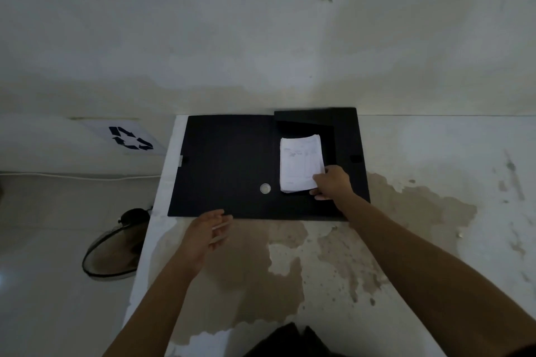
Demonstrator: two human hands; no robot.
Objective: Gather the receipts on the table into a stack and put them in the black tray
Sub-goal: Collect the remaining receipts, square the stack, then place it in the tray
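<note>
A stack of white receipts (300, 164) lies inside the right half of the black tray (232, 165), an opened flat black box at the far side of the table. My right hand (332, 182) pinches the stack's near right corner, thumb on top and fingers under it. My left hand (210, 233) hovers just in front of the tray's near edge, fingers loosely extended and holding nothing. A small round silver button (265, 188) sits on the tray's middle fold, left of the stack.
The white table (435, 211) has large brown patches of worn surface and its left edge drops to the floor. On the floor at the left lie a dark fan-like object (116, 246) and a white bin lid with a recycling sign (130, 138). A wall stands right behind the tray.
</note>
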